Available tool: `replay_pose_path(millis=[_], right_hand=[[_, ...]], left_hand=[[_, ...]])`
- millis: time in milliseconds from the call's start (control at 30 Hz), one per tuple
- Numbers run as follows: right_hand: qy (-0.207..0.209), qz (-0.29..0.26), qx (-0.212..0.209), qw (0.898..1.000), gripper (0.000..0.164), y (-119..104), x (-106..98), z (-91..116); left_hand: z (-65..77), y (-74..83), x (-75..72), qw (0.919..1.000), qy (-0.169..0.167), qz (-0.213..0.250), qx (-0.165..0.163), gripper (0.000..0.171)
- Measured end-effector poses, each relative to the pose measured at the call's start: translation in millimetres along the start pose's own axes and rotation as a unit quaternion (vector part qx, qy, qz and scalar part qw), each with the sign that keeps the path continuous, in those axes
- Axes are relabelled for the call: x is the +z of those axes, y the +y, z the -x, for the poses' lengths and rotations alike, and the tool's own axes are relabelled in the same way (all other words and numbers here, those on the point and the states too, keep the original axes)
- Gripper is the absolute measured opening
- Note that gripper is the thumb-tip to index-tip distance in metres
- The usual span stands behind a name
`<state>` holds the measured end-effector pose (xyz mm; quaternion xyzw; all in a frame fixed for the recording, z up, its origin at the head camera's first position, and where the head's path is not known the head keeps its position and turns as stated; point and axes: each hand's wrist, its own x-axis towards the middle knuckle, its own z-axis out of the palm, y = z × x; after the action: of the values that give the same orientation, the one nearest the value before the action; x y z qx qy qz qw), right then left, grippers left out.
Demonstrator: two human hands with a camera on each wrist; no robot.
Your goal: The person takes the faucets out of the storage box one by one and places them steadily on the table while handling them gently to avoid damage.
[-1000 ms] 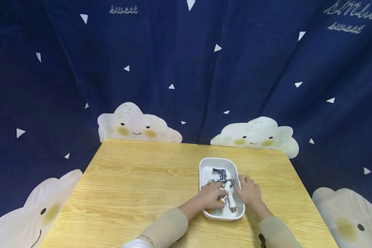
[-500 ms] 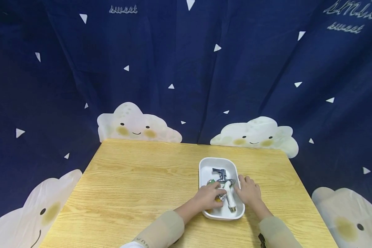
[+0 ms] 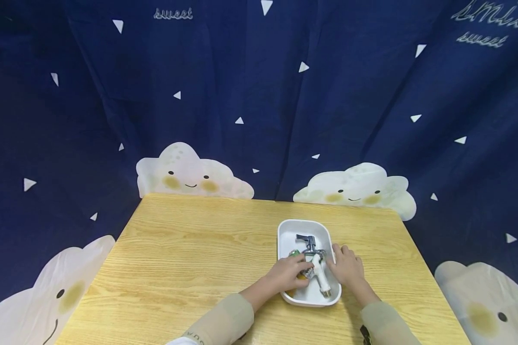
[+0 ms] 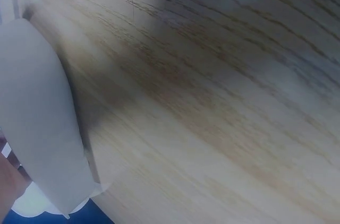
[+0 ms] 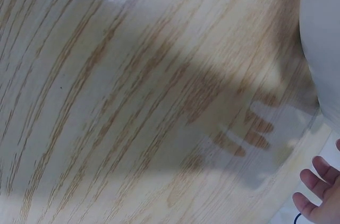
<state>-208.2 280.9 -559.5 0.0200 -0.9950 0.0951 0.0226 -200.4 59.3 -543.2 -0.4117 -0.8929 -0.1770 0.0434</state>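
Note:
A white tray [image 3: 285, 227] stands on the table. My left hand [image 3: 287, 272] reaches over its left rim, fingers curled about a shiny metal piece [image 3: 309, 273] that the hand partly hides. Right of that lies a white tap [image 3: 321, 277] with a brass-coloured end. Behind them sits a chrome tap [image 3: 309, 243] with a lever handle. Something green [image 3: 294, 253] and something orange [image 3: 290, 292] show beside the left hand. My right hand [image 3: 347, 266] rests along the tray's right side, its fingers loosely extended; the right wrist view shows its fingertips [image 5: 314, 179] spread apart.
The wooden table [image 3: 190, 244] extends left of the tray and behind it. A dark blue curtain [image 3: 216, 96] with printed clouds hangs around the table's far and side edges.
My left hand has shifted slightly left, and the shiny metal piece with it. The white tap's brass end has moved a little right and toward me. My right hand keeps its place.

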Motion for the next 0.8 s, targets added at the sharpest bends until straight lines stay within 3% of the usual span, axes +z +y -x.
replay_pose_path(millis=[467,800], right_hand=[[-0.011,0.001,0.005,1.000,0.048,0.7,-1.2,-1.0],[0.001,-0.002,0.000,1.000,0.050,1.7,1.6,-0.3]], left_hand=[[-0.2,-1.3,-3.3,0.9999,-0.007,0.007,-0.008,0.044],[-0.2,-2.8,-4.6,0.9991,0.020,0.035,-0.010,0.043]])
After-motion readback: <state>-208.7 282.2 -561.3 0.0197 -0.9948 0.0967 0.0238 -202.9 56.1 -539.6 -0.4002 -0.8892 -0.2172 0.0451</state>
